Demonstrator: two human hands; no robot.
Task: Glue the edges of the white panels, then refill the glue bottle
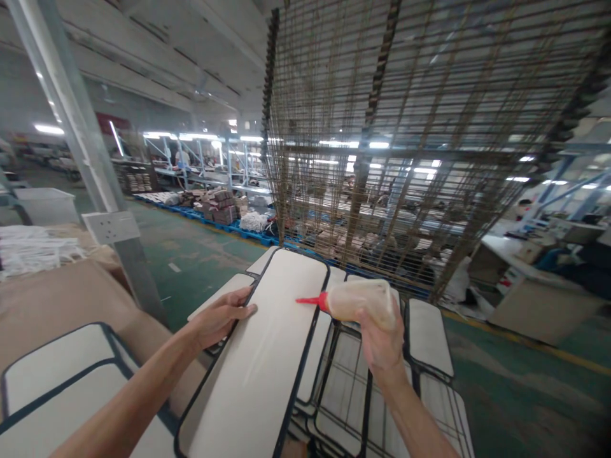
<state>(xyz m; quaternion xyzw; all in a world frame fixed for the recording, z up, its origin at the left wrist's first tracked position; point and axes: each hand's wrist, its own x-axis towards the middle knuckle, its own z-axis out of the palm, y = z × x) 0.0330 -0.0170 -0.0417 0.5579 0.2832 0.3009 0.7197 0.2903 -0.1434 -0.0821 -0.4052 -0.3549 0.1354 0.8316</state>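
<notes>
A long white panel [267,343] with rounded corners and a dark edge lies tilted in the centre. My left hand [224,318] grips its left edge, thumb on top and fingers partly out of sight beneath. In my right hand [382,343] is a translucent squeeze bottle [360,300] with a red nozzle, held on its side. The nozzle points left, over the panel's upper right part; whether its tip touches the surface cannot be made out. Faint wet-looking streaks show on the panel.
More white panels [431,337] lie beneath and right. Others [60,366] rest at left on a brown surface. A metal wire rack [363,191] rises ahead. A grey post [95,146] stands at left. Farther back are stacked goods on blue pallets and lit workbenches.
</notes>
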